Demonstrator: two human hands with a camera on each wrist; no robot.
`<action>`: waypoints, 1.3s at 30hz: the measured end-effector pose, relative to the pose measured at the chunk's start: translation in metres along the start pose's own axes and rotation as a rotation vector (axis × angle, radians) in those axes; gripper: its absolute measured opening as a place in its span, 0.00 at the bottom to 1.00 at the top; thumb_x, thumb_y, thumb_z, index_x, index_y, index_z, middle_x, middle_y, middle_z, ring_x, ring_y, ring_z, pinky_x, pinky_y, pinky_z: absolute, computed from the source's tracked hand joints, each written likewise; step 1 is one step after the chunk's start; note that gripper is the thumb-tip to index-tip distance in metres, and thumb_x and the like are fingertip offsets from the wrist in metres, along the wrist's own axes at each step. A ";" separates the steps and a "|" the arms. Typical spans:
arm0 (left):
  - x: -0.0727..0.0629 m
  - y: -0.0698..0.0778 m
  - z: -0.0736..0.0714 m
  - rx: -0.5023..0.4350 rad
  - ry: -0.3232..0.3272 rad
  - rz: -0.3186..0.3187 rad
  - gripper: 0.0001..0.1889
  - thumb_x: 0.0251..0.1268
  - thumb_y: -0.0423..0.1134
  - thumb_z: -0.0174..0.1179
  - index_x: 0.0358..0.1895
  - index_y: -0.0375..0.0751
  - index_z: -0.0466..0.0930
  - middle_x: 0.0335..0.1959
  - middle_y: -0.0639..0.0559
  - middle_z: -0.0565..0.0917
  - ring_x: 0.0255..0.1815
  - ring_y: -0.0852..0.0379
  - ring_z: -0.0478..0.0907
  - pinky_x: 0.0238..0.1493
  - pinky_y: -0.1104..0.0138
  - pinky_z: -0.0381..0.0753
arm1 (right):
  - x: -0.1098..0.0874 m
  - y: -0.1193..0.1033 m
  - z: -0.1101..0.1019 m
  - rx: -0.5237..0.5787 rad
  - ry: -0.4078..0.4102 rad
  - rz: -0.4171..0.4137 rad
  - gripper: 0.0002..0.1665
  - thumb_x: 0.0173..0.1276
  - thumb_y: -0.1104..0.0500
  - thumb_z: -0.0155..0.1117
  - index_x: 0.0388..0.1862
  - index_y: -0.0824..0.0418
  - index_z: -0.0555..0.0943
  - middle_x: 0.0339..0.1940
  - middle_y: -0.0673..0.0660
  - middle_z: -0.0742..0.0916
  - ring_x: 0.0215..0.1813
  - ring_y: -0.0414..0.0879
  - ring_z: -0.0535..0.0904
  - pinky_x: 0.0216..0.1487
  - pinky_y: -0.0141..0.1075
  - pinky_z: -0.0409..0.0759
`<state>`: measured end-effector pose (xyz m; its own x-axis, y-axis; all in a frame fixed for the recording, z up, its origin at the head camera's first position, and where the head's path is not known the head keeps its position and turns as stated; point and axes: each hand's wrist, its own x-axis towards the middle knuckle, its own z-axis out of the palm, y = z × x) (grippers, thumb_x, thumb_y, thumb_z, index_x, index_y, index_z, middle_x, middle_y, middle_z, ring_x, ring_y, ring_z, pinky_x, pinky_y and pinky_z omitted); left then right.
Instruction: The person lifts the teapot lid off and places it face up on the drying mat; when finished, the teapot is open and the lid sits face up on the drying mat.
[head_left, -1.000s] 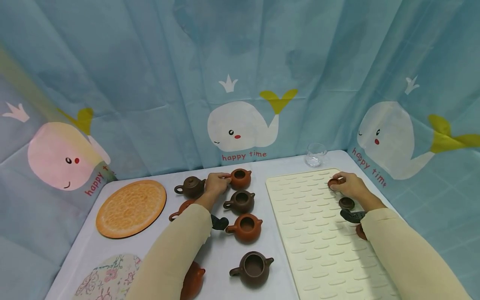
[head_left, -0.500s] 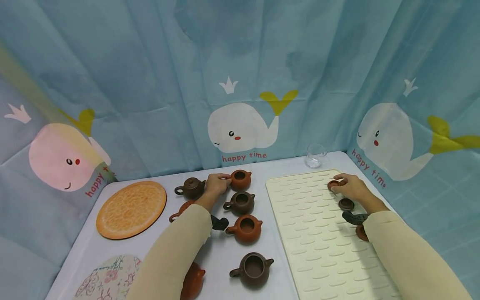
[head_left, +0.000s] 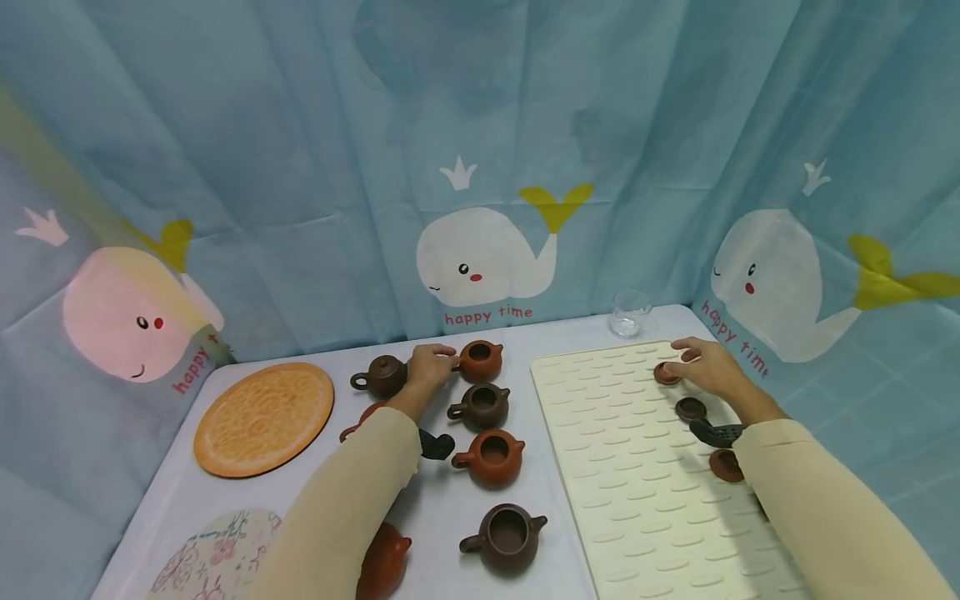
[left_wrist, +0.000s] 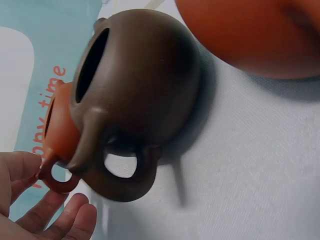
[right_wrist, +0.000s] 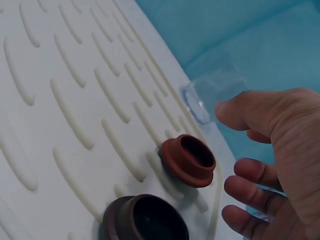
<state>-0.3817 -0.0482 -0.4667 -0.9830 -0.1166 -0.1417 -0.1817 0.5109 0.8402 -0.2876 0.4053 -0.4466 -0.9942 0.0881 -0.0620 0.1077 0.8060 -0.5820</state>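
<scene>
At the back of the table my left hand [head_left: 431,367] pinches the handle of a small red-orange teapot [head_left: 481,359]; in the left wrist view a larger brown teapot [left_wrist: 145,75] partly hides that pot. My right hand [head_left: 705,367] is over the far right of the cream mat [head_left: 600,433], its fingers spread and apart from a red-brown teapot lid [right_wrist: 187,161]. This lid lies on the mat with its hollow side up. Beside it lies a dark brown lid [head_left: 691,408], also hollow side up. Another red-brown lid [head_left: 725,465] sits nearer, partly behind the right sleeve.
Several lidless teapots, including a red one [head_left: 493,457] and a dark one [head_left: 507,537], stand in a column left of the mat. A lidded brown teapot [head_left: 384,376] is beside the left hand. A clear glass cup [head_left: 628,314] stands behind the mat. Round mats [head_left: 262,419] lie at left.
My right hand has let go of the red-brown lid and drawn slightly up and right from it; the lid now rests on the mat. The left hand stays at the teapot's handle.
</scene>
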 end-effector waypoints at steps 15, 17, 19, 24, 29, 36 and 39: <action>-0.011 0.009 -0.019 -0.035 -0.008 0.039 0.12 0.62 0.40 0.65 0.46 0.43 0.86 0.38 0.47 0.83 0.29 0.52 0.75 0.27 0.63 0.72 | -0.007 -0.020 -0.007 0.011 0.030 -0.083 0.37 0.67 0.46 0.64 0.66 0.67 0.69 0.55 0.73 0.76 0.54 0.66 0.73 0.45 0.56 0.74; -0.013 0.011 -0.023 -0.038 -0.007 0.043 0.12 0.62 0.41 0.65 0.47 0.44 0.86 0.39 0.47 0.83 0.33 0.52 0.76 0.30 0.63 0.74 | -0.008 -0.023 -0.008 0.005 0.035 -0.090 0.38 0.67 0.45 0.64 0.67 0.67 0.68 0.55 0.73 0.76 0.54 0.66 0.74 0.46 0.56 0.74; -0.015 0.012 -0.028 -0.036 -0.008 0.042 0.12 0.62 0.42 0.65 0.48 0.45 0.86 0.40 0.47 0.83 0.35 0.52 0.76 0.32 0.62 0.75 | -0.010 -0.026 -0.010 0.001 0.041 -0.092 0.38 0.67 0.45 0.64 0.66 0.67 0.69 0.55 0.72 0.76 0.54 0.66 0.74 0.47 0.57 0.74; -0.021 0.017 -0.038 -0.034 -0.017 0.059 0.14 0.63 0.43 0.64 0.50 0.44 0.85 0.41 0.47 0.83 0.40 0.51 0.78 0.36 0.60 0.75 | -0.014 -0.032 -0.012 -0.006 0.055 -0.092 0.36 0.67 0.48 0.64 0.66 0.68 0.68 0.55 0.73 0.76 0.53 0.66 0.74 0.47 0.57 0.74; -0.030 0.024 -0.048 -0.018 -0.007 0.108 0.14 0.64 0.44 0.64 0.49 0.43 0.85 0.41 0.48 0.84 0.45 0.49 0.78 0.43 0.56 0.74 | -0.019 -0.040 -0.015 -0.008 0.074 -0.121 0.36 0.68 0.48 0.63 0.66 0.68 0.68 0.55 0.73 0.76 0.52 0.65 0.74 0.47 0.56 0.74; -0.046 0.033 -0.061 -0.041 -0.016 0.127 0.13 0.65 0.44 0.63 0.49 0.45 0.85 0.42 0.49 0.84 0.49 0.48 0.77 0.50 0.53 0.74 | -0.031 -0.052 -0.021 -0.003 0.089 -0.138 0.37 0.68 0.45 0.62 0.66 0.68 0.69 0.54 0.72 0.77 0.52 0.64 0.73 0.47 0.56 0.74; -0.054 0.035 -0.067 -0.066 -0.025 0.122 0.12 0.65 0.44 0.63 0.49 0.46 0.85 0.43 0.49 0.83 0.50 0.48 0.77 0.49 0.52 0.74 | -0.036 -0.055 -0.022 -0.005 0.104 -0.161 0.37 0.68 0.44 0.62 0.65 0.69 0.70 0.53 0.71 0.77 0.51 0.63 0.74 0.46 0.56 0.74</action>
<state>-0.3329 -0.0808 -0.3946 -0.9982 -0.0351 -0.0490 -0.0597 0.4627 0.8845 -0.2579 0.3708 -0.3946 -0.9931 0.0180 0.1159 -0.0521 0.8174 -0.5737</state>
